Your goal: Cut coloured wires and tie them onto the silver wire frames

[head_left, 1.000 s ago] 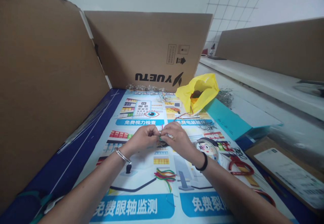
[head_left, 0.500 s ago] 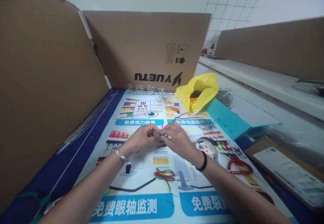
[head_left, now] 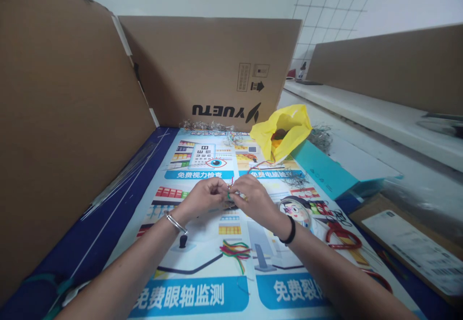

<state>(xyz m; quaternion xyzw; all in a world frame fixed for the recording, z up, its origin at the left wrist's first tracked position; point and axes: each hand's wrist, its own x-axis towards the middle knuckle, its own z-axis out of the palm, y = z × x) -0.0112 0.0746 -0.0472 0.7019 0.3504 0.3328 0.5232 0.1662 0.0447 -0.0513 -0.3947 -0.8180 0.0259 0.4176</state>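
My left hand (head_left: 206, 196) and my right hand (head_left: 251, 197) meet fingertip to fingertip above a printed poster (head_left: 202, 291). Both are closed in a pinch on a small bundle of thin coloured cords (head_left: 229, 193), green and red, between them. A silver bangle is on my left wrist and a black band on my right. A loose bunch of coloured cords (head_left: 236, 252), red, green and yellow, lies on the poster just in front of my wrists.
Tall cardboard panels stand at the left (head_left: 65, 117) and at the back (head_left: 213, 69). A yellow plastic bag (head_left: 284, 132) and a teal box (head_left: 325, 173) sit at the back right. Red-handled scissors (head_left: 342, 238) and a flat carton (head_left: 412, 247) lie at the right.
Nearly nothing has changed. My two hands stay pinched together on the cords, with only slight finger movement.
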